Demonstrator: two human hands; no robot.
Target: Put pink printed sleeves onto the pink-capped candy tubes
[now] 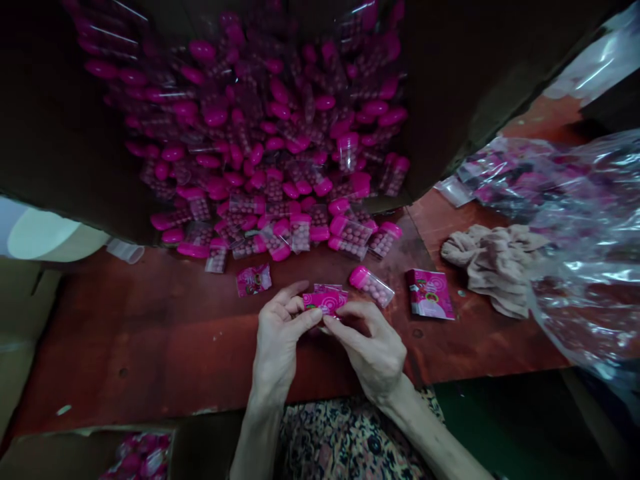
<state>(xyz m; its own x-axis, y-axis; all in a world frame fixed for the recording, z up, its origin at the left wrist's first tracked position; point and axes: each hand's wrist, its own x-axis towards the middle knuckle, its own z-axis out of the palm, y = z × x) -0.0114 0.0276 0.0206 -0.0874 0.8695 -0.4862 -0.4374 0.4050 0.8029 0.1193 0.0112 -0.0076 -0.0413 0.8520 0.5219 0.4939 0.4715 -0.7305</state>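
Observation:
My left hand (279, 333) and my right hand (367, 340) meet above the reddish-brown table (165, 353), both pinching a pink printed card packet (325, 302) by its edges. Just beyond my right fingers lies a clear tube with a pink cap (371, 286), filled with pink candy balls and apart from my hands. A flat pink wrapper (254, 280) lies beyond my left hand. Another pink printed card (430, 294) lies to the right of my right hand. Part of the held packet is hidden by my fingers.
A large heap of pink-capped tubes (255, 167) fills an open cardboard box (70, 120) and spills onto the table. To the right lie a crumpled beige cloth (495, 269) and a clear plastic bag (585, 227). A carton of pink items (135, 455) sits at the bottom left.

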